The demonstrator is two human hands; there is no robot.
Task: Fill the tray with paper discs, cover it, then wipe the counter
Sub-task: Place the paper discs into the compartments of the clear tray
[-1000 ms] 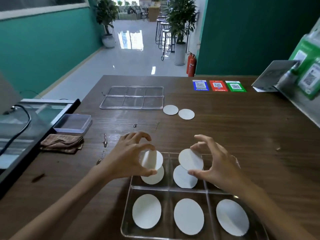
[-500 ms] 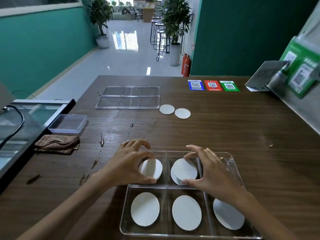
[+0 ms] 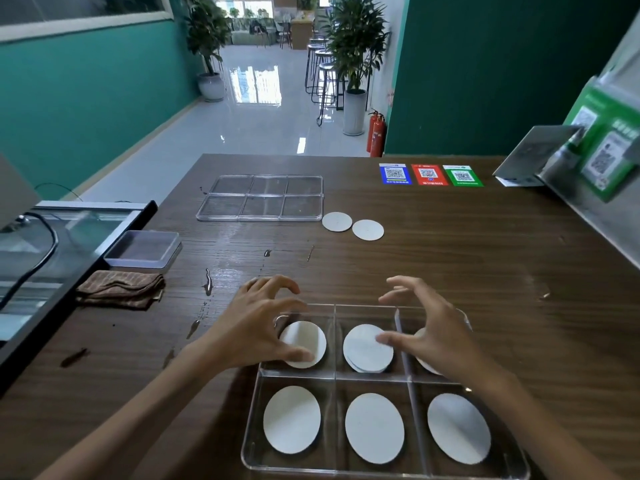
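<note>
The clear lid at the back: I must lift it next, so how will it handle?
The clear lid looks like thin moulded plastic, so probably light and stiff. It lies flat on the counter, so likely needs an edge grip; its glossy surface may be slippery.

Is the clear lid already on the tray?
No: the clear lid lies flat on the counter far behind the tray, whose compartments are uncovered beneath both hands.
</note>
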